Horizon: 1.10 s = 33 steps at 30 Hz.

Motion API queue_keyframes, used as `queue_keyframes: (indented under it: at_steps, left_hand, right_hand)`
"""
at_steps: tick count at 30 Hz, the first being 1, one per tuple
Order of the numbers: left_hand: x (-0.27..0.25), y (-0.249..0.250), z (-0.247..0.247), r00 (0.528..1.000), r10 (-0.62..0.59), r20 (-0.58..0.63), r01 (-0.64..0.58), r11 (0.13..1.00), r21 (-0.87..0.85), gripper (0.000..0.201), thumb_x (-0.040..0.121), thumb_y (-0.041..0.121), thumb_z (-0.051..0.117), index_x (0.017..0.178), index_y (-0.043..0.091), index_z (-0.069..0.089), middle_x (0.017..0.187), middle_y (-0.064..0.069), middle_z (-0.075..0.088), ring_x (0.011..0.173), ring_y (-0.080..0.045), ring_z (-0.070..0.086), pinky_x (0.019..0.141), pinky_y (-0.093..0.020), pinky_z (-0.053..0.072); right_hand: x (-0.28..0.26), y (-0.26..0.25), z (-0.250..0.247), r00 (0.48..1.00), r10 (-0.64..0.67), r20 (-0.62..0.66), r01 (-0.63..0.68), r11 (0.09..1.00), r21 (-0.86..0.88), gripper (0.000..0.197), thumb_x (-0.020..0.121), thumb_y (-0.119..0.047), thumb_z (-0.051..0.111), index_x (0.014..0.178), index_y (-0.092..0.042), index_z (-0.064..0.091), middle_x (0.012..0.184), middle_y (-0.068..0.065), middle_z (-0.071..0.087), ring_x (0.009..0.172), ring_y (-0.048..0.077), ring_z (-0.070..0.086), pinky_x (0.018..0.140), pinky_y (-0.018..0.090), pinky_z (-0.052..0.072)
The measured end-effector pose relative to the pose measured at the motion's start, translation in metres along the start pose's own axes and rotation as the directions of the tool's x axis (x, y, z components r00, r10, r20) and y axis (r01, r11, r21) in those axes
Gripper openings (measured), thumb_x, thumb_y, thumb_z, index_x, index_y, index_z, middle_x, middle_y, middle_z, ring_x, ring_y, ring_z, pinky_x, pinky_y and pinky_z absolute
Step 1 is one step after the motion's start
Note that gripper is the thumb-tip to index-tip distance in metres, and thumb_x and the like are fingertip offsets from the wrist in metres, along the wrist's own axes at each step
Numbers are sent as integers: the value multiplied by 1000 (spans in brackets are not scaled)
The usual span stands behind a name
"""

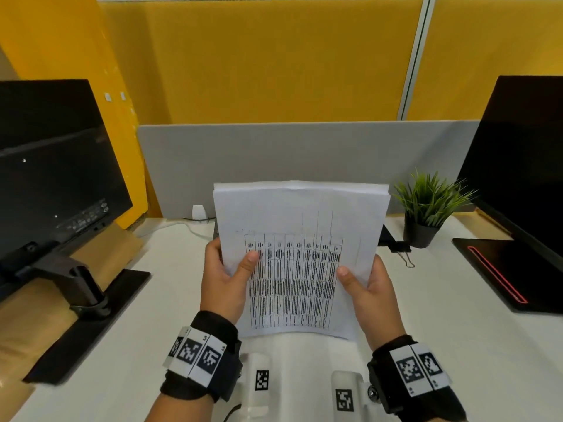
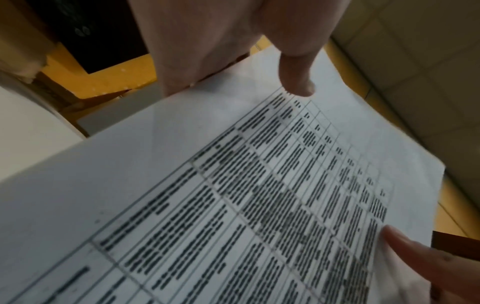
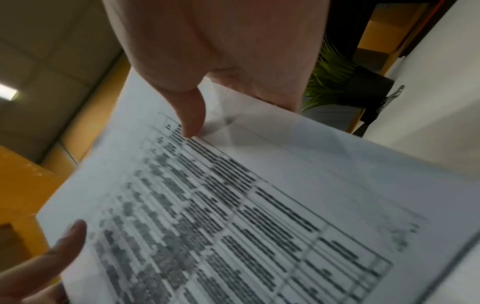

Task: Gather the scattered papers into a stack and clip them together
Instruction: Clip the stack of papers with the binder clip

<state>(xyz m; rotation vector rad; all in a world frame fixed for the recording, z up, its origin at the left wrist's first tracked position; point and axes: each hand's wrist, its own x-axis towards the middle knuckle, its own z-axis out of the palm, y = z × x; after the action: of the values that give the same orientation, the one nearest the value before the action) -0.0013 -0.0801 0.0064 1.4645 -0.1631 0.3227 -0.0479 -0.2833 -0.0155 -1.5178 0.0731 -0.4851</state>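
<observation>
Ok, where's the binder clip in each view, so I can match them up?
Head: binder clip lies on the desk, right of the paper stack, beside the potted plant.
Left wrist: not in it.
Right wrist: binder clip at upper right, past the right hand.
Shared landmark: the potted plant.

Head view looks down; both wrist views closely share the papers.

The head view is bright and evenly lit, with soft shadows on the white bench and straight edges bowing toward the frame borders. Both wrist views are dimmer and smeared by blur; the printed table on the papers is unreadable. A ceiling light glares at the right wrist view's left edge.
</observation>
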Motion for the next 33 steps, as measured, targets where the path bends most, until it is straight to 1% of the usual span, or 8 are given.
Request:
queue_keyframes:
  at_steps: [5,10,14,17,20,23,29,33]
  left_hand:
    - [-4,4,-2,1000,-7,25,7,1000,-7,58,69,30,66,123,16,50,108,8,65,99,-5,63,89,-27,52]
    - [0,6,0,999,28,25,-27,1000,-15,38,82,12,66,118,20,53,105,11,67,91,6,66,80,-14,54]
    - [-4,-5,-2,999,-37,0,37,999,9,25,84,12,66,101,30,61,93,15,69,85,7,67,89,-26,53]
    - [0,-5,-5,991,-108,-73,98,986,-138,30,75,20,77,103,26,66,102,-2,73,99,-17,69,97,-46,50]
    - [-1,2,-4,985,-169,-20,139,868,-476,80,48,43,91,118,18,63,119,-10,69,113,-29,64,98,-47,50]
    - [-14,7,12,978,-199,62,198,788,-583,74,62,38,84,128,18,58,128,-10,64,124,-32,55,106,-56,39]
    - [1,14,-33,976,-109,-187,48,951,-304,120,38,46,91,140,37,27,143,-5,47,126,-24,49,103,-50,40]
    - [15,14,-42,1000,-11,3,11,991,136,80,62,31,83,131,29,44,130,8,59,121,-15,54,99,-38,43]
  right_hand:
    - [-3,4,1,1000,-3,-15,3,1000,-17,37,73,-49,72,104,-36,56,111,-4,68,107,18,64,96,50,49]
    - [7,7,-1,1000,-12,-28,12,1000,10,31,86,-17,65,110,-33,52,118,-2,65,111,20,62,98,49,48]
    - [0,21,-2,993,98,65,-95,994,-46,35,85,-9,67,110,-28,51,115,-2,65,109,18,62,94,46,51]
    - [0,27,-9,988,152,-8,-152,987,-50,54,79,-12,74,120,-27,43,123,1,57,115,19,56,90,32,49]
    - [-3,34,-12,958,286,-20,-274,933,233,106,48,-42,91,135,-26,34,126,4,59,118,24,55,102,42,41]
    - [-7,25,-2,960,217,178,-279,790,545,74,71,-32,77,136,-19,45,126,7,64,120,27,58,99,45,47]
    - [6,-9,-27,995,-88,-41,97,911,401,39,74,-10,62,113,-17,61,109,1,72,102,19,68,78,27,56]
    - [14,-12,-44,991,-133,-10,132,969,206,41,66,-21,70,107,-18,63,102,-3,75,96,17,70,75,24,57]
